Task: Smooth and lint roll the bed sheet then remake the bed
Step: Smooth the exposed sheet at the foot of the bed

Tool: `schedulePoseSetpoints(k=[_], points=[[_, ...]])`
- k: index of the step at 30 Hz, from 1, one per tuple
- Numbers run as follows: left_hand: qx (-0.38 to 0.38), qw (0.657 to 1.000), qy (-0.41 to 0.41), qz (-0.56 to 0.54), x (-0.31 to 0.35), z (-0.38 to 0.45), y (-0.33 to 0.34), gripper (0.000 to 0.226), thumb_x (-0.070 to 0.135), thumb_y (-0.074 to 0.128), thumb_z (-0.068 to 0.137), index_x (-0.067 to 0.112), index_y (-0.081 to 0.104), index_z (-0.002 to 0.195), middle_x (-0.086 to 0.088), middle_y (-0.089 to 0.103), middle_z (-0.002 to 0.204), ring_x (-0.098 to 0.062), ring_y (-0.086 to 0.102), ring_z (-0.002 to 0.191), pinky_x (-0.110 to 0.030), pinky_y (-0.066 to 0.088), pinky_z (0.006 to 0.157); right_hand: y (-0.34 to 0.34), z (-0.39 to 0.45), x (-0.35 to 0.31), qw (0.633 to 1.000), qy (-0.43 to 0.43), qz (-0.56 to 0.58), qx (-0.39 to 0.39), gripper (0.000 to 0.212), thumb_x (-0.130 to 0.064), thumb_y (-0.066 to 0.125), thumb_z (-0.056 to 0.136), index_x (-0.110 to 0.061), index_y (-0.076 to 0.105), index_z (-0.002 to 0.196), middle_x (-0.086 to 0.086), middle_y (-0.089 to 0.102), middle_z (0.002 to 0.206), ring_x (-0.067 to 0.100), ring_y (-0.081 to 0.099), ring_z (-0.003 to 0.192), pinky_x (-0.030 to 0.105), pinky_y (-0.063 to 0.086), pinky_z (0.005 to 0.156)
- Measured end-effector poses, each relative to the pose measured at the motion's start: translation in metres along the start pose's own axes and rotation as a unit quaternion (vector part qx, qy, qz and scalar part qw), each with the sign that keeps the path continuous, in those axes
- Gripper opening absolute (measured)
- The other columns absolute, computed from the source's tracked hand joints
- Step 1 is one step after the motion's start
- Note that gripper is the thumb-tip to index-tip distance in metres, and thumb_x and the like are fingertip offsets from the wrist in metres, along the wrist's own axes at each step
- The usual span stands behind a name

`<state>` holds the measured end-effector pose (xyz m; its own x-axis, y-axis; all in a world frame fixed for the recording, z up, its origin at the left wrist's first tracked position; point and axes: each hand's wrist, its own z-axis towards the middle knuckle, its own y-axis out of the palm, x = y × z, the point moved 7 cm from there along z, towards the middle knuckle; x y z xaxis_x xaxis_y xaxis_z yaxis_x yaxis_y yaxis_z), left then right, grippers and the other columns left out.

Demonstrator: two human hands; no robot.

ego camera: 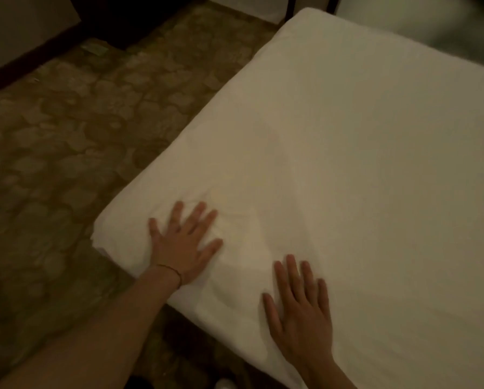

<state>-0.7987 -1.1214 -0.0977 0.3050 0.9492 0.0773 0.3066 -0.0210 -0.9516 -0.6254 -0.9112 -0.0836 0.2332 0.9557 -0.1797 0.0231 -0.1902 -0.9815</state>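
Note:
A white bed sheet (347, 153) covers the mattress, which fills the right half of the head view. My left hand (183, 244) lies flat on the sheet near the mattress's near-left corner, fingers spread and straight. A thin bracelet circles that wrist. My right hand (300, 313) presses flat on the sheet close to the near edge, fingers straight and pointing away from me. Small creases show in the sheet around my left hand's fingers. No lint roller is in view.
A brown patterned carpet (58, 153) covers the floor left of the bed. A dark baseboard (27, 60) runs along the far-left wall. Dark furniture legs (290, 8) stand beyond the bed's far corner. A blurred dark shape (465, 29) sits at the top right.

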Motion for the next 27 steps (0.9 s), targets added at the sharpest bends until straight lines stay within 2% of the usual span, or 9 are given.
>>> schedulePoseSetpoints(k=[5, 7, 10, 12, 18, 20, 23, 25, 27], points=[[0.023, 0.968, -0.218, -0.125, -0.043, 0.004, -0.011, 0.067, 0.062, 0.012, 0.100, 0.035, -0.001, 0.160, 0.006, -0.009, 0.168, -0.034, -0.013, 0.153, -0.067, 0.002, 0.118, 0.002, -0.004, 0.003, 1.000, 0.012, -0.006, 0.007, 0.065, -0.054, 0.032, 0.095, -0.027, 0.028, 0.154, -0.002, 0.017, 0.163, 0.023, 0.014, 0.150, 0.050, 0.021, 0.117], [0.055, 0.981, -0.153, -0.105, -0.012, -0.001, -0.014, 0.066, 0.057, 0.014, 0.101, 0.032, 0.002, 0.160, 0.002, -0.006, 0.169, -0.033, -0.012, 0.153, -0.067, 0.003, 0.118, 0.003, -0.002, -0.001, 1.000, 0.020, -0.008, -0.001, 0.065, -0.052, 0.032, 0.094, -0.025, 0.031, 0.153, -0.001, 0.018, 0.163, 0.024, 0.015, 0.150, 0.051, 0.020, 0.117], [0.067, 0.989, 0.131, -0.029, 0.068, -0.018, 0.000, 0.063, 0.055, 0.021, 0.099, 0.040, 0.008, 0.158, 0.005, 0.007, 0.168, -0.029, 0.000, 0.155, -0.068, 0.013, 0.115, 0.004, -0.002, -0.002, 1.000, 0.029, -0.011, -0.005, 0.064, -0.051, 0.033, 0.094, -0.024, 0.031, 0.153, 0.000, 0.018, 0.163, 0.024, 0.014, 0.150, 0.052, 0.020, 0.117], [0.052, 0.977, 0.206, 0.022, 0.082, -0.029, 0.016, 0.062, 0.059, 0.024, 0.099, 0.042, 0.015, 0.158, 0.008, 0.010, 0.168, -0.028, 0.005, 0.155, -0.069, 0.015, 0.114, 0.004, -0.004, 0.000, 1.000, 0.012, -0.012, -0.003, 0.064, -0.052, 0.033, 0.095, -0.026, 0.029, 0.153, -0.001, 0.017, 0.163, 0.024, 0.012, 0.151, 0.051, 0.020, 0.117], [0.042, 0.999, 0.013, -0.004, 0.026, -0.019, 0.010, 0.072, 0.075, 0.011, 0.093, 0.046, -0.008, 0.156, 0.014, -0.015, 0.166, -0.026, -0.014, 0.153, -0.058, -0.005, 0.120, -0.006, -0.013, 0.021, 1.000, -0.003, 0.008, 0.008, 0.063, -0.053, 0.034, 0.094, -0.027, 0.032, 0.152, -0.002, 0.023, 0.161, 0.019, 0.020, 0.149, 0.042, 0.027, 0.115], [0.026, 1.000, 0.001, -0.010, 0.022, -0.020, 0.004, 0.073, 0.072, 0.010, 0.094, 0.041, -0.003, 0.159, 0.009, -0.010, 0.168, -0.028, -0.012, 0.153, -0.057, -0.003, 0.120, -0.010, -0.015, 0.026, 1.000, 0.007, 0.010, 0.008, 0.063, -0.052, 0.036, 0.094, -0.026, 0.035, 0.151, 0.000, 0.027, 0.160, 0.020, 0.023, 0.148, 0.041, 0.028, 0.114], [0.021, 0.999, 0.002, -0.031, 0.039, -0.027, -0.009, 0.076, 0.062, 0.018, 0.093, 0.021, 0.035, 0.154, -0.010, 0.028, 0.163, -0.038, 0.022, 0.149, -0.057, 0.020, 0.118, -0.015, -0.016, 0.027, 1.000, 0.012, 0.004, 0.002, 0.062, -0.049, 0.038, 0.092, -0.020, 0.044, 0.147, 0.004, 0.037, 0.155, 0.023, 0.032, 0.144, 0.039, 0.028, 0.112], [0.045, 0.996, 0.055, -0.051, 0.067, -0.033, -0.018, 0.066, 0.054, 0.032, 0.090, 0.012, 0.062, 0.131, -0.014, 0.058, 0.138, -0.038, 0.051, 0.129, -0.054, 0.043, 0.106, -0.024, -0.014, 0.030, 1.000, 0.028, -0.004, 0.000, 0.060, -0.046, 0.039, 0.090, -0.013, 0.056, 0.137, 0.008, 0.052, 0.144, 0.026, 0.048, 0.134, 0.037, 0.034, 0.105], [0.063, 0.990, 0.113, -0.063, 0.100, -0.039, -0.030, 0.052, 0.049, 0.039, 0.090, 0.014, 0.069, 0.113, -0.007, 0.067, 0.117, -0.031, 0.061, 0.110, -0.047, 0.051, 0.092, -0.045, -0.012, 0.038, 0.998, 0.061, 0.013, -0.019, 0.054, -0.045, 0.041, 0.092, -0.011, 0.062, 0.127, 0.008, 0.063, 0.128, 0.026, 0.060, 0.118, 0.037, 0.046, 0.093]])
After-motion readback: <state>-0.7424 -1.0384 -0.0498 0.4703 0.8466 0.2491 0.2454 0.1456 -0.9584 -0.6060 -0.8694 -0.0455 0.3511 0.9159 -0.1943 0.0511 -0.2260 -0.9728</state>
